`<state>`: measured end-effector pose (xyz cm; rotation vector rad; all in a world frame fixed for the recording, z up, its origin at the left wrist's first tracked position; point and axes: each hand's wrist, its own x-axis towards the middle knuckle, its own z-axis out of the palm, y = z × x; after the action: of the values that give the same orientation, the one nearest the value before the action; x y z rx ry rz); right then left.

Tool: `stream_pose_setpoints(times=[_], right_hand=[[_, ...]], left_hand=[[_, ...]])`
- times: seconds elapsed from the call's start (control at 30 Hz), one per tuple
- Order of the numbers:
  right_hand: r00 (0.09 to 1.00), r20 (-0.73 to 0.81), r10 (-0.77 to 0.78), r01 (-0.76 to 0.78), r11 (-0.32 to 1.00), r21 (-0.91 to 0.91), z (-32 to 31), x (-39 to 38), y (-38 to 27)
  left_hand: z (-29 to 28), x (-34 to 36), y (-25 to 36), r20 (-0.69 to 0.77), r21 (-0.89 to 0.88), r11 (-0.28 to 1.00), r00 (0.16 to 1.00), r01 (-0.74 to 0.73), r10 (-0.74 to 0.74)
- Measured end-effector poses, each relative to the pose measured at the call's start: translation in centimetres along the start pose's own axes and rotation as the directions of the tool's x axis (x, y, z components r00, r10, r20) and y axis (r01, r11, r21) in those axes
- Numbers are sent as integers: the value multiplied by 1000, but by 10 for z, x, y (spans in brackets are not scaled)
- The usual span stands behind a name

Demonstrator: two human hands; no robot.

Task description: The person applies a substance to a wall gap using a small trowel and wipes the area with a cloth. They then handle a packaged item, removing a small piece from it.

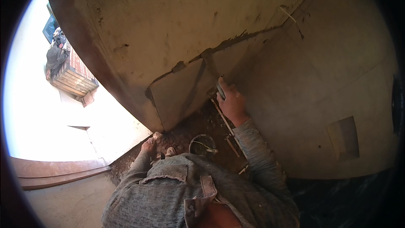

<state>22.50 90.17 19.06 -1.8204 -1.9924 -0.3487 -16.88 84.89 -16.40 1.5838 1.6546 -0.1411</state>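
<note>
One trowel (220,88) in rt hand (231,104), wall tile (181,93) just left

Single view: head-worn fisheye, looking steeply down past the person's own chest and grey shirt (177,190). Faces a plastered wall (177,21) at close range, about arm's reach. Straight edges bow toward the black circular rim. Forearms enter from the lower edge. Bright opening to the outside takes the left side. No second view to overlap with.
</note>
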Motion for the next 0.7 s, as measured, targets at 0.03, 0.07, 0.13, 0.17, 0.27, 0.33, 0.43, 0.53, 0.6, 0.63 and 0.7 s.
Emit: stream_pose_setpoints(times=[0.03, 0.07, 0.13, 0.17, 0.27, 0.33, 0.43, 0.53, 0.6, 0.63, 0.7], right_hand=[[999, 21, -24, 25, 1000, -14, -7, 3, 3], [998, 63, -22, 23, 999, -27, -15, 7, 4], [989, 148, -19, 27, 998, -55, -35, 17, 2], [984, 171, -41, 51, 997, -51, -45, 22, 2], [977, 194, -87, 90, 996, -7, -70, 34, 11], [984, 136, -119, 114, 992, 46, -81, 40, 20], [999, 10, -40, 38, 985, 167, -89, 39, 23], [989, -139, -46, 80, 965, 249, -70, 33, 27], [993, -118, -25, 53, 969, 242, -62, 31, 16], [994, -107, -15, 41, 969, 246, -58, 29, 11], [995, -101, -6, 30, 972, 234, -44, 23, 11]], left_hand=[[-3, -1, 1, 26, -61, 997, 998, 57, -55], [-7, -1, 3, 53, -120, 986, 993, 114, -108], [-9, 0, 14, 28, -163, 976, 989, 147, -144], [-8, 0, 16, 17, -187, 969, 986, 164, -164], [-3, 7, 10, -45, -119, 991, 996, 66, -72], [11, 21, -9, -49, -121, 985, 990, 123, -130], [14, 22, -11, -22, -188, 973, 990, 133, -139], [16, 17, -9, -43, -185, 982, 998, 31, -39], [24, 13, -24, -37, -182, 983, 999, -7, 0], [35, 18, -43, -17, -199, 980, 1000, 5, -8], [35, 17, -45, -38, -204, 979, 999, 4, -12]])
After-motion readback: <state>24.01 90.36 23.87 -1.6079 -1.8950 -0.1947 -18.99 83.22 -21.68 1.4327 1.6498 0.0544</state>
